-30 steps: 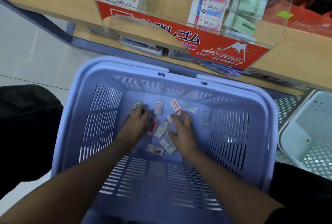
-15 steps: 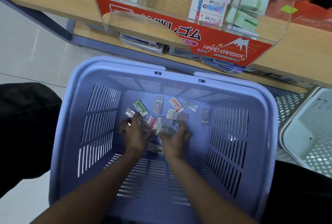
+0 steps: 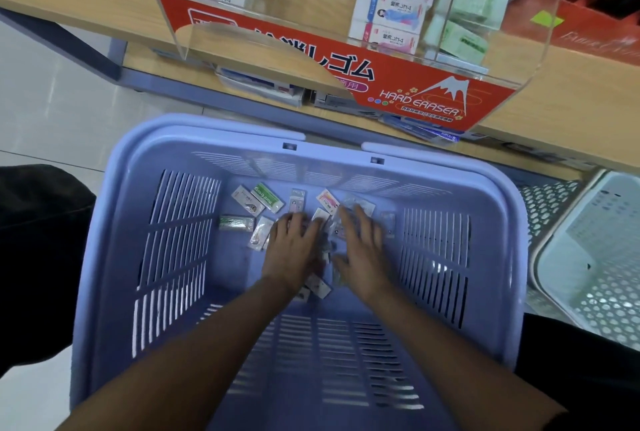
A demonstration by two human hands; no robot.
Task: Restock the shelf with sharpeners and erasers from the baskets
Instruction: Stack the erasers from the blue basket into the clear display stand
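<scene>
While you are reaching forward again across the floor of the lilac slatted plastic basket (image 3: 114, 223), the cupped, pulled-in pose your hands had half a second ago is giving way to a flatter, wider one. A few pieces are now lying uncovered at the far left of the pile, among them a green-wrapped eraser (image 3: 267, 197) with white packets just beside it. That suggests you are still raking stock together rather than lifting a load, so nothing is heading for the shelf yet. Your left hand (image 3: 292, 250) is lying palm down with its fingers spread and fairly straight, pressing on the small wrapped packets (image 3: 320, 287) under and around it. Your right hand (image 3: 360, 254), just beside it, is doing the same, fingers fanned over the far side of the heap. Blur is hiding whether either palm is trapping a piece, but neither hand is visibly pinching anything. Up and to the right, the clear acrylic display bin (image 3: 398, 84) with its red eraser label is waiting on the wooden shelf (image 3: 86, 8), partly filled with boxed stock. At the far right a white perforated basket (image 3: 588, 257) is standing beside the lilac one.
</scene>
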